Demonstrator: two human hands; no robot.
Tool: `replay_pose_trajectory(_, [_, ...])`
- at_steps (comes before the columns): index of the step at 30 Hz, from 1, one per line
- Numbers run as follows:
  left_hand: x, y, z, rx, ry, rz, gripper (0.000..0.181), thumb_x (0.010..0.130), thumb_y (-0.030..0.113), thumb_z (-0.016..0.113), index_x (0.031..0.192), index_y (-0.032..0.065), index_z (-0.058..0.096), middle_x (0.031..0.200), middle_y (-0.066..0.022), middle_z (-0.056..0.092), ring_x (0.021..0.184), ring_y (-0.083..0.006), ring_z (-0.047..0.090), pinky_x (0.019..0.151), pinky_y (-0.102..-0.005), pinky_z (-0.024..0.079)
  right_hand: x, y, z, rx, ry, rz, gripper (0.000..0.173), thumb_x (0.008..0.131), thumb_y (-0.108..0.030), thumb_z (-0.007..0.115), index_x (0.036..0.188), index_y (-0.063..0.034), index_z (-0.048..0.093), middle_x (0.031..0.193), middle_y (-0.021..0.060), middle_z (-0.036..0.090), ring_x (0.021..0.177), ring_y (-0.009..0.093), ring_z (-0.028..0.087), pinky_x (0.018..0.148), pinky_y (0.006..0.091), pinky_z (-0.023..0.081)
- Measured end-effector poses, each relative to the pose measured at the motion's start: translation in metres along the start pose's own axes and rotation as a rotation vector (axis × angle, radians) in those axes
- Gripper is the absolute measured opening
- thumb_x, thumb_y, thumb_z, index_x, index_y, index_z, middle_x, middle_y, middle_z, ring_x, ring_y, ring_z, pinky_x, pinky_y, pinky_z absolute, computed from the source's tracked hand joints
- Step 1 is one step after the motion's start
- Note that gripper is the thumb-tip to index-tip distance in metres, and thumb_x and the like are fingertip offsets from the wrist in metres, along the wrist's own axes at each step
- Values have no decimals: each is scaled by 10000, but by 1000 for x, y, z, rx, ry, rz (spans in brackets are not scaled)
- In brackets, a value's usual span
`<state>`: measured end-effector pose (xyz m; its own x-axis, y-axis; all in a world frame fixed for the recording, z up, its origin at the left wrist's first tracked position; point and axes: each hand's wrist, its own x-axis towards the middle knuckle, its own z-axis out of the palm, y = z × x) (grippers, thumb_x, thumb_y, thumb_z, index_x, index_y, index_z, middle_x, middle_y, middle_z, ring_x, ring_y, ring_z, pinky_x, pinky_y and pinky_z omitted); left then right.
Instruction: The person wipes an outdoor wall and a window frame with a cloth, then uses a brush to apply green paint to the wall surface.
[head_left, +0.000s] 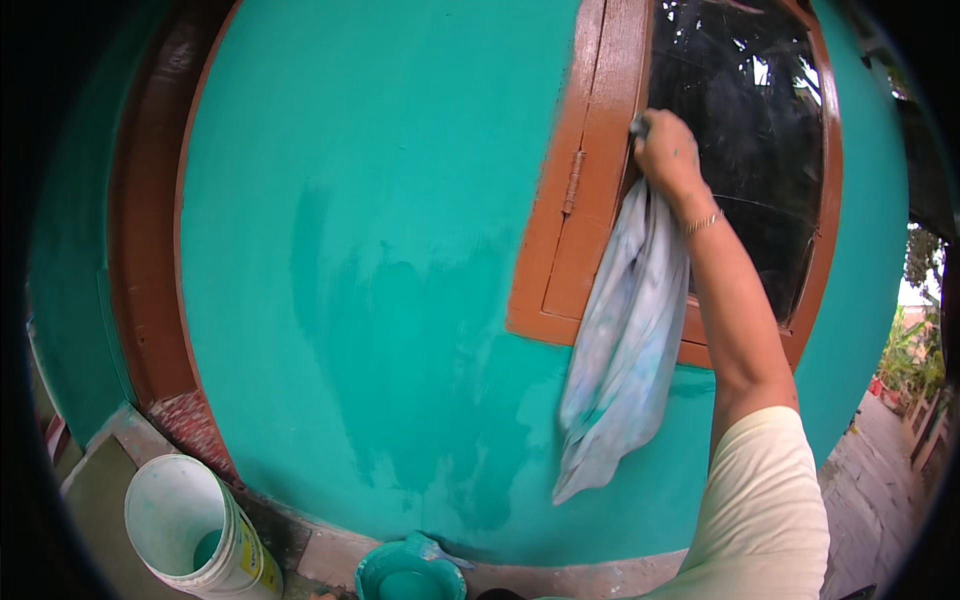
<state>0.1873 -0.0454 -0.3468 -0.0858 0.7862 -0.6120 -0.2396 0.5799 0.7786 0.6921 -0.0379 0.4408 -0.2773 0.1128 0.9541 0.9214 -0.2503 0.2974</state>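
Note:
One hand, which appears to be my right hand (670, 154), is closed around a pale, paint-stained cloth (626, 337) at the brown wooden window frame (611, 150), beside the dark glass pane (739, 127). The cloth hangs down below the frame's bottom edge, in front of the turquoise wall (360, 150). Green specks mark the back of the hand, and a bracelet circles the wrist. A darker, wet-looking patch of turquoise paint (420, 352) covers the wall left of the cloth. My left hand is out of view.
A white bucket (176, 517) with turquoise paint inside stands at the lower left. Near the wall's foot sits a smaller paint container (411, 574), with a paintbrush (431, 550) across its rim. A brown door frame (150, 225) is at the left; a paved path (870, 465) runs along the right.

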Motion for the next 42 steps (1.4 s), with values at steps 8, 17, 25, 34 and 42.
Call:
replay_pose_trajectory(8, [-29, 23, 17, 272, -156, 20, 328, 952, 285, 585, 1143, 25, 647, 894, -102, 670, 684, -184, 632, 546, -320, 517, -69, -15, -14, 103, -186, -36, 203, 753, -28, 643, 953, -23, 675, 928, 188, 613, 917, 391, 624, 805, 456, 515])
replay_pose_trajectory(17, [-3, -2, -11, 67, -90, 48, 490, 849, 144, 727, 1211, -89, 493, 932, -231, 668, 715, -374, 681, 573, -492, 563, 44, 10, 7, -75, 138, 66, 203, 791, -103, 569, 935, -28, 692, 977, 216, 675, 937, 406, 646, 827, 466, 526])
replay_pose_trajectory(25, [1, 0, -20, 98, -50, 8, 416, 849, 136, 722, 1152, -81, 538, 889, -228, 673, 682, -386, 675, 576, -501, 561, -100, 4, -33, 113, -334, -2, 214, 754, -55, 655, 963, -16, 681, 949, 185, 594, 932, 394, 608, 817, 461, 500])
replay_pose_trajectory(34, [21, -6, -19, 91, -51, -9, 543, 857, 155, 707, 1277, -59, 440, 940, -253, 659, 740, -393, 679, 590, -513, 561, -131, 65, -32, 87, 30, 252, 151, 765, -64, 682, 895, -17, 623, 897, 207, 645, 889, 423, 623, 776, 467, 499])
replay_pose_trajectory(42, [27, -15, -34, 113, -120, 25, 602, 873, 173, 688, 1339, -48, 377, 982, -252, 660, 742, -396, 676, 590, -519, 560, -113, -6, -14, 209, 49, 55, 140, 764, -62, 684, 879, -26, 612, 893, 178, 597, 843, 404, 604, 734, 466, 504])
